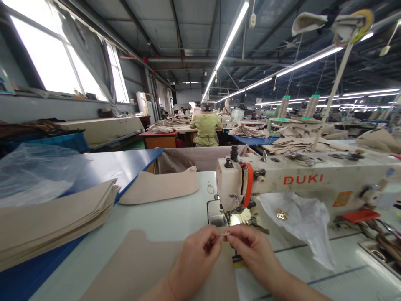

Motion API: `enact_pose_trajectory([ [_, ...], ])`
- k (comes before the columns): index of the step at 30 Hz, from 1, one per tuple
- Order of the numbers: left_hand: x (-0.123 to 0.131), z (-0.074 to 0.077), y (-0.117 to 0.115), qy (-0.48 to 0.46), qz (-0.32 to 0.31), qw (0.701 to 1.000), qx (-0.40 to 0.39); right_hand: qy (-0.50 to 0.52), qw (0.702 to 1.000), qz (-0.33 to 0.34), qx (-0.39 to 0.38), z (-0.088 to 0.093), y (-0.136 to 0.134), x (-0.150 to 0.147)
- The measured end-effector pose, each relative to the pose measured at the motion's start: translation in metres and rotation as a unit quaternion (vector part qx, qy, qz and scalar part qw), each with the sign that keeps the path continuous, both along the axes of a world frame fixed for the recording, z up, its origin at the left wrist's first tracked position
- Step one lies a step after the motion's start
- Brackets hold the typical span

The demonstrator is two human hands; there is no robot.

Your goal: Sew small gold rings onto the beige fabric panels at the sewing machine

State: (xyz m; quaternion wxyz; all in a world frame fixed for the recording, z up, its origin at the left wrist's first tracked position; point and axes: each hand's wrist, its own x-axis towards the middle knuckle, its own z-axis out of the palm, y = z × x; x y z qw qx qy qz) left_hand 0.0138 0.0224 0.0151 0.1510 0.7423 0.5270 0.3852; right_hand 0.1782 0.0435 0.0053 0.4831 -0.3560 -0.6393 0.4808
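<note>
My left hand [196, 257] and my right hand [252, 251] meet just in front of the needle of a white DUKI sewing machine [300, 182]. Together their fingertips pinch a small metal piece [225, 234]. Below the hands lies a beige fabric panel [138, 267] on the pale table. A white plastic bag [300, 221] holding small gold metal parts [281, 214] sits under the machine arm, right of my right hand.
A stack of beige panels [53, 217] lies at the left on a blue board [119, 163]. One single beige panel [159, 188] rests further back. Clear plastic [34, 171] is at far left. A person in green [206, 128] sits ahead, back turned.
</note>
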Motion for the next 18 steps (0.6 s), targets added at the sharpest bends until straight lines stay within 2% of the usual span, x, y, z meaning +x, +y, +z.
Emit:
enact_pose_trajectory([
  [7,0.0030,0.0032,-0.0027,-0.025,-0.022,0.999,-0.028,-0.086,0.994,-0.030,0.059,0.0015,-0.0036,-0.0005],
  [14,0.0051,0.0034,-0.0039,-0.039,-0.053,0.996,-0.063,-0.181,0.971,-0.055,0.149,-0.0036,-0.0047,0.0011],
  [18,0.0043,0.0065,-0.0022,-0.074,-0.067,0.989,-0.106,-0.182,0.971,-0.028,0.153,-0.0016,-0.0090,0.0008],
])
